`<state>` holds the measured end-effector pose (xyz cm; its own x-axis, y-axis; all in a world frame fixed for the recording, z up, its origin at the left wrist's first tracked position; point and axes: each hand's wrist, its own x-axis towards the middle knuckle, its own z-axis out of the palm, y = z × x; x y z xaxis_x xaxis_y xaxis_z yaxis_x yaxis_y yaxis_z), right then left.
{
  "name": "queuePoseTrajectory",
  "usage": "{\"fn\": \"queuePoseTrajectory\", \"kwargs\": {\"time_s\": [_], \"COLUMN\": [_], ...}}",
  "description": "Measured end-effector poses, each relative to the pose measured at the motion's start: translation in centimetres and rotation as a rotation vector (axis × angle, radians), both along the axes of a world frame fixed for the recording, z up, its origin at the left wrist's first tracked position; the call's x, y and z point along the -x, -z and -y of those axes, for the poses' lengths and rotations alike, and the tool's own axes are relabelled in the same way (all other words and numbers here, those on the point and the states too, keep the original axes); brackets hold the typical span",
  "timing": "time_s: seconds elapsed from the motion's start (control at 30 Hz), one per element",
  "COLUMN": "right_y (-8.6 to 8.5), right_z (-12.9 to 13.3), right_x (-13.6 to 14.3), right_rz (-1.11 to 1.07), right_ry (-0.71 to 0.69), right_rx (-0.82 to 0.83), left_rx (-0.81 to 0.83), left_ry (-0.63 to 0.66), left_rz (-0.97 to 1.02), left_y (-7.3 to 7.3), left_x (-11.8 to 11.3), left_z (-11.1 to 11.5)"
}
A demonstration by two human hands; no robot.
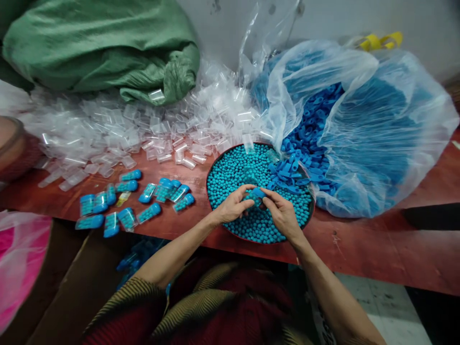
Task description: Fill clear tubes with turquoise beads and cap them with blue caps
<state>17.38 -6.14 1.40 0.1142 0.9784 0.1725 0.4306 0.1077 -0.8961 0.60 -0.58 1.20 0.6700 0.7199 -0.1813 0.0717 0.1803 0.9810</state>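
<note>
Both hands meet over a round tray (pixel 258 234) full of small teal balls. My left hand (pixel 235 205) is closed on a clear plastic case (pixel 251 195) that seems to have teal balls inside. Between the thumb and fingers of my right hand (pixel 282 211) is a blue cap (pixel 258 192), held at the case's upper right end. Loose blue caps (pixel 291 175) lie on the balls at the tray's right side. To the left on the table, several filled cases with blue caps (pixel 149 212) lie in a loose group.
Clear empty cases (pixel 201 129) are heaped along the back of the red table (pixel 359 244), under a green sack (pixel 108 48). A translucent bag (pixel 391 134) of blue caps stands at the right. A pink bag (pixel 21 263) is at the lower left.
</note>
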Motion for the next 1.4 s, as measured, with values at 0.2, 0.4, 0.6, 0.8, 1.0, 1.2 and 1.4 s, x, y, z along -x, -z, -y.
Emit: {"fn": "queuePoseTrajectory", "kwargs": {"time_s": [0.2, 0.4, 0.6, 0.8, 1.0, 1.2, 1.4], "right_y": [0.1, 0.5, 0.1, -0.1, -0.5, -0.4, -0.1], "right_z": [0.1, 0.9, 0.8, 0.8, 1.1, 0.9, 0.7], "right_x": [-0.7, 0.0, 0.1, -0.5, -0.2, -0.1, 0.1], "right_rz": [0.311, 0.304, 0.293, 0.419, 0.289, 0.007, -0.122], "right_ry": [0.067, -0.014, 0.015, -0.145, -0.119, -0.079, -0.073], "right_rx": [-0.306, -0.396, -0.332, -0.458, -0.402, -0.029, 0.126], "left_rx": [0.118, 0.173, 0.132, 0.205, 0.146, 0.134, 0.156], "left_ry": [0.000, -0.049, -0.022, 0.020, 0.005, -0.008, -0.021], "left_rz": [0.057, 0.073, 0.025, 0.069, 0.048, 0.018, 0.017], "left_y": [-0.5, -1.0, -1.0, -1.1, -1.3, -1.4, -1.3], "left_x": [-0.2, -0.2, -0.4, 0.4, 0.5, 0.4, 0.7], "left_z": [0.3, 0.5, 0.8, 0.8, 1.1, 1.3, 1.4]}}
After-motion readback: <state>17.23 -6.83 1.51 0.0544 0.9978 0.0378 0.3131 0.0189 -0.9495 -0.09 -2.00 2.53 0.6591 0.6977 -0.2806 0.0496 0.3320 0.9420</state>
